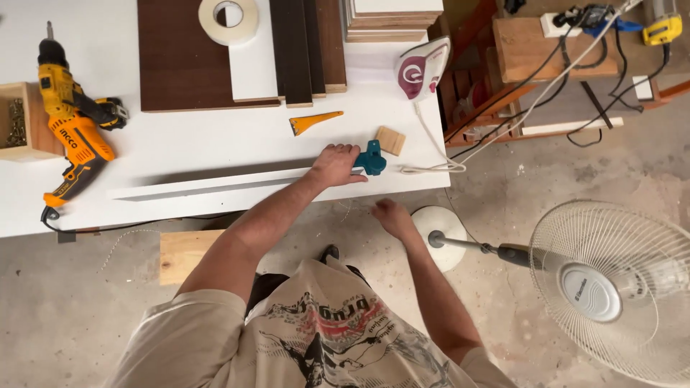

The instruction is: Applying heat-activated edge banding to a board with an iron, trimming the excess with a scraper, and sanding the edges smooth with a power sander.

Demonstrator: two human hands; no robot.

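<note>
Overhead view of your workbench. Your left hand lies palm-down with fingers curled over the right end of a long white board strip near the front edge of the white table, pressing it there; a teal edge trimmer sits just beside the fingertips, touching the strip's end. Your right hand hangs loosely curled below the table edge, holding nothing visible. A small wooden block rests next to the trimmer, an orange scraper behind it, a clothes iron further back, a yellow drill far left, a standing fan on the floor at right
</note>
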